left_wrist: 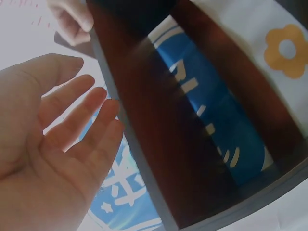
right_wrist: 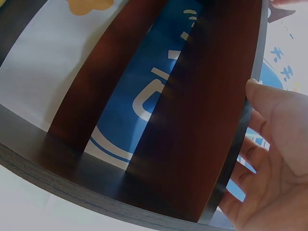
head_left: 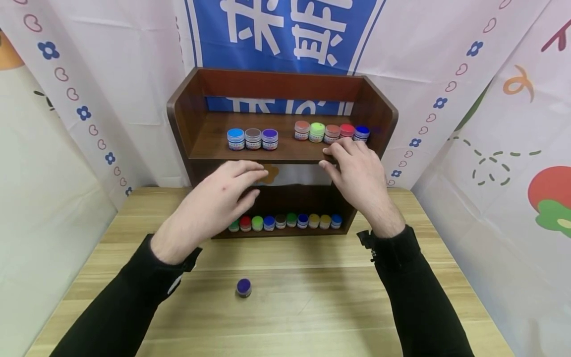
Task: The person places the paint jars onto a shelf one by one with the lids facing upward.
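My right hand is at the front edge of the upper shelf, its fingers loosely bent in front of the right-hand group of paint jars. In the right wrist view its thumb lies at the shelf's edge, and no jar shows in the hand. My left hand hovers before the shelf's left half with relaxed fingers and nothing in them. Behind it on the upper shelf are a blue-lidded jar, a brownish-lidded jar and a purple-lidded jar.
A single dark purple-lidded jar is on the wooden table, nearer to me. Several jars form a row on the lower shelf. A printed cloth hangs behind the brown rack.
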Available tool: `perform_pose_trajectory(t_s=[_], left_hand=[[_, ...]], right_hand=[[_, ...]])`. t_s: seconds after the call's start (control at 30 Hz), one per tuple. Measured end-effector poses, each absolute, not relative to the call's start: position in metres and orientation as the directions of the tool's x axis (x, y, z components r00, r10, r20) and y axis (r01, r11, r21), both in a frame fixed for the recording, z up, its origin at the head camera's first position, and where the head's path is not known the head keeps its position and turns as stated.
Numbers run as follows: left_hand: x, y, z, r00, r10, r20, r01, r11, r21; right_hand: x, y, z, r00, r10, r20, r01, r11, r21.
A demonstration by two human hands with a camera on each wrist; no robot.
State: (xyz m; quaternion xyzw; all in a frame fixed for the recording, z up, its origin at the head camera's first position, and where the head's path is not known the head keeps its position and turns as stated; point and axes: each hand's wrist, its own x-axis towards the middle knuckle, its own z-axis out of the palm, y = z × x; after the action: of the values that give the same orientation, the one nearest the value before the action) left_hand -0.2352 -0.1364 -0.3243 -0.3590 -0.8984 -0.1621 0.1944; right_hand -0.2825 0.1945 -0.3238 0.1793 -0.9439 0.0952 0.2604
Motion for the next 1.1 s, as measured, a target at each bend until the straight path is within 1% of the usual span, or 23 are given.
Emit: perform_pose_trajectory(t_s=[0.27, 0.47, 0.67, 0.77, 0.93, 1.1], left_hand=[[-0.228, -0.129, -0.351, -0.686, 0.639, 0.348, 0.716, 0.678, 0.166], [-0.224, -0.125, -0.374, -0.713, 0.668, 0.212, 0.7, 0.691, 0.177], [-0.22, -0.124, -0.394, -0.699, 0.707, 0.107, 0.714, 0.679, 0.172], [-0.219, -0.124, -0.4, -0.702, 0.712, 0.029, 0.701, 0.682, 0.207], [-0.214, -0.124, -0.408, -0.718, 0.69, -0.096, 0.642, 0.709, 0.293], [-0.209, -0.125, -0.417, -0.706, 0.691, -0.156, 0.634, 0.715, 0.295]], right_hand=[[-0.282, 0.194, -0.323, -0.804, -0.287, 0.52, -0.385, 0.918, -0.089], [-0.282, 0.194, -0.323, -0.809, -0.288, 0.512, -0.383, 0.92, -0.088], [-0.283, 0.194, -0.323, -0.809, -0.288, 0.512, -0.383, 0.92, -0.087], [-0.282, 0.194, -0.323, -0.809, -0.289, 0.512, -0.383, 0.92, -0.086], [-0.282, 0.194, -0.323, -0.809, -0.289, 0.511, -0.382, 0.92, -0.084], [-0.282, 0.194, -0.322, -0.806, -0.289, 0.516, -0.382, 0.921, -0.081]])
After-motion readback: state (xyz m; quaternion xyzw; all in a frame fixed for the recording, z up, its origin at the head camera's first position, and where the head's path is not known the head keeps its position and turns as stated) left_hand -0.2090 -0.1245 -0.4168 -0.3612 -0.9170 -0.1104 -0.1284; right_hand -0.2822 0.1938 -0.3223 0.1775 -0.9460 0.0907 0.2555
